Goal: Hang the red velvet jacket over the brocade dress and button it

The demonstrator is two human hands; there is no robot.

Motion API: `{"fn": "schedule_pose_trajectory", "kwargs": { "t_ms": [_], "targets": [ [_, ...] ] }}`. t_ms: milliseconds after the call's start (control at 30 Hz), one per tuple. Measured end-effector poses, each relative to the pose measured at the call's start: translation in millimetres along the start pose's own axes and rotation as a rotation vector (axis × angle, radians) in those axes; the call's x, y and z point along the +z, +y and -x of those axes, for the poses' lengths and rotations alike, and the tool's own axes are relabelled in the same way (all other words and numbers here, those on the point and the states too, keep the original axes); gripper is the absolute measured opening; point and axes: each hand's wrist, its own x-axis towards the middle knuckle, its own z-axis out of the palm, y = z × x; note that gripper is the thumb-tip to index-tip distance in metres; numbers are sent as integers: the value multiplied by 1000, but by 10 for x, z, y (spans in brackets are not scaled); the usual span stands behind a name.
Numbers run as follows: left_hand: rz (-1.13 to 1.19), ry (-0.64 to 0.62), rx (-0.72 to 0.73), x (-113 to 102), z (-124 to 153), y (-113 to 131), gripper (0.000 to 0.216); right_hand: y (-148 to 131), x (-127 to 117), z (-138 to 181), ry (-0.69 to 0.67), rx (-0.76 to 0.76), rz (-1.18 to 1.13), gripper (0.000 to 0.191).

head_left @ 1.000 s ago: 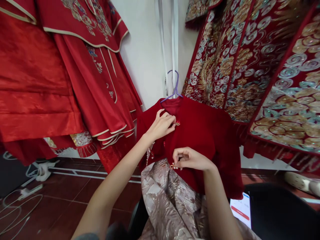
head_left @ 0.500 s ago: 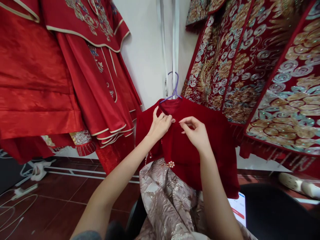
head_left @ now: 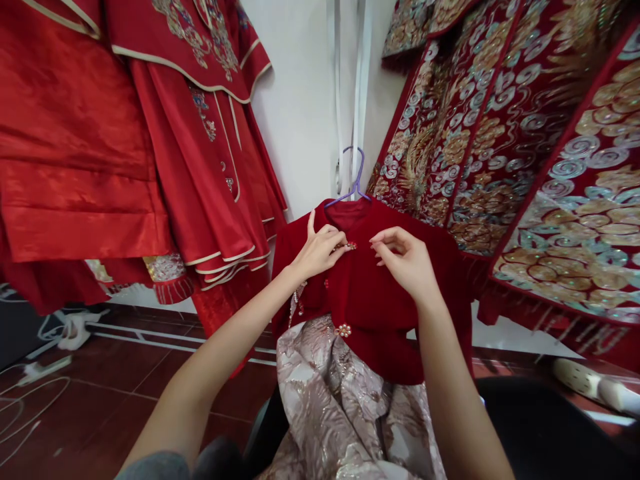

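A dark red velvet jacket (head_left: pixel 385 300) hangs in front of me on a purple hanger (head_left: pixel 357 177). Near its collar, my left hand (head_left: pixel 323 250) pinches a small beaded flower button (head_left: pixel 351 246) between thumb and fingers, its index finger pointing up. My right hand (head_left: pixel 403 257) is just to the right over the jacket front, thumb and fingertips pressed together. Whatever they hold is too small to make out. Lower on the front sits a pearly flower button (head_left: pixel 343 330). A silvery pink brocade fabric (head_left: pixel 320 400) lies beneath the jacket, over my lap.
Red satin garments (head_left: pixel 200 167) hang on the left, and heavily embroidered red garments (head_left: pixel 500 153) on the right. A white metal rack bar (head_left: pixel 150 340) runs low above the tiled floor. A black seat (head_left: pixel 540 420), pale shoes (head_left: pixel 595 387) and white cables (head_left: pixel 40 407) are around.
My right hand has moved a little to the right, away from the collar button. My left hand stays at the button. The phone at lower right is now almost wholly hidden.
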Motion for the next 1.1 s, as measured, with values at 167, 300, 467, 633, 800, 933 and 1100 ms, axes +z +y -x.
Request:
{"fn": "schedule_pose_trajectory", "kwargs": {
  "t_ms": [167, 300, 467, 633, 800, 933, 1100],
  "targets": [
    [275, 20, -145, 13, -93, -30, 7, -52, 46, -178, 127, -125, 202, 16],
    [230, 95, -53, 38, -115, -17, 7, 33, 322, -411, 440, -225, 523, 39],
    [56, 182, 24, -69, -35, -46, 8, 236, 492, -429, 407, -213, 822, 83],
    [-245, 158, 11, -277, 54, -210, 18, 254, -40, -265, 298, -185, 898, 81],
    [-483, -30, 101, -324, 134, -138, 29, 291, -624, -292, 224, -143, 905, 67],
    [-602, -96, 163, -315, 246, 80, 20, 475, -725, -238, 159, -177, 921, 67],
    [-770, 125, -139, -227, 420, 70, 58, 624, -752, -128, 193, -260, 867, 62]
  ]
}}
